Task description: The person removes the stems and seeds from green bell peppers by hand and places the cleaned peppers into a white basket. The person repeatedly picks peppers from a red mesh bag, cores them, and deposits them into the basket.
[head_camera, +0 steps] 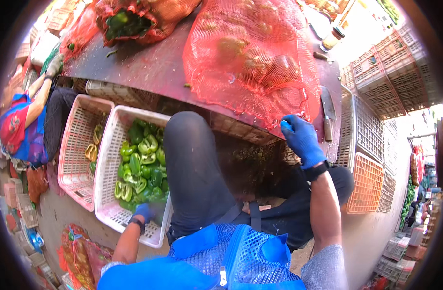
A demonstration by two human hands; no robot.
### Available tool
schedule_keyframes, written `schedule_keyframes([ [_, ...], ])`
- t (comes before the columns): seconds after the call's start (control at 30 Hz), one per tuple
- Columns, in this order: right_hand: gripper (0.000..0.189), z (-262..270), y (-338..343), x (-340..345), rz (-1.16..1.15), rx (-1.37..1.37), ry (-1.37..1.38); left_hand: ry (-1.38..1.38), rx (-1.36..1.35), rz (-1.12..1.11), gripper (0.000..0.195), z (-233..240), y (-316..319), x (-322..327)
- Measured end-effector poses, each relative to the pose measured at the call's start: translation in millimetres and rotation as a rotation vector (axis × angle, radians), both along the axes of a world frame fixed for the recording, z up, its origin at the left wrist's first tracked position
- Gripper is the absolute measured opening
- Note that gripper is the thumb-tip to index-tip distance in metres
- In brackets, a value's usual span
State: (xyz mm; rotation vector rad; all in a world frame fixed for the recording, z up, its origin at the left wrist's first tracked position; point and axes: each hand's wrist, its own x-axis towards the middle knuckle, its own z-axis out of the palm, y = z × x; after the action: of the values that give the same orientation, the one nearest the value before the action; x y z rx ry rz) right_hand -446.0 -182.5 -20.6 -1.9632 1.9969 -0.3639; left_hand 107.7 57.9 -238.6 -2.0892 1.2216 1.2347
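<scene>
My left hand point(144, 213), in a blue glove, is low inside the near end of a white plastic crate point(107, 177). It is beside a heap of cut green bell peppers point(145, 170); blur hides whether its fingers hold one. At the table's near edge, my blue-gloved right hand point(301, 139) has curled fingers against the lower corner of a red mesh sack point(221, 76). Whether they grip the mesh is unclear. Through the sack's mesh, brownish-green contents show. To the right of that hand lies a cleaver point(327, 108), its wooden handle towards me.
A second crate point(76, 145) with a few yellowish pepper pieces adjoins the white one. Another person point(25, 123) works at the left. An opened red sack of green peppers point(129, 25) and a lidded jar point(332, 38) stand on the table point(145, 65). Stacked crates point(366, 181) flank the right.
</scene>
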Motion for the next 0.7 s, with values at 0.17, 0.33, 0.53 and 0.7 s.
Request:
schedule_keyframes([
  [0.17, 0.033, 4, -57, 11, -0.073, -0.017, 0.056, -0.111, -0.078, -0.020, 0.043, 25, 10, 23],
  [0.33, 0.036, -17, -115, 1, -0.139, -0.141, 0.192, -0.120, -0.648, -0.013, 0.033, 83, -19, 0],
  [0.53, 0.051, 19, -155, -7, -0.173, -0.365, 0.326, 0.147, -0.963, 0.290, 0.022, 173, -68, -66],
  [0.7, 0.078, 39, -187, -1, 0.031, -0.013, 0.326, 0.368, -1.056, 0.398, 0.013, 202, -76, -89],
])
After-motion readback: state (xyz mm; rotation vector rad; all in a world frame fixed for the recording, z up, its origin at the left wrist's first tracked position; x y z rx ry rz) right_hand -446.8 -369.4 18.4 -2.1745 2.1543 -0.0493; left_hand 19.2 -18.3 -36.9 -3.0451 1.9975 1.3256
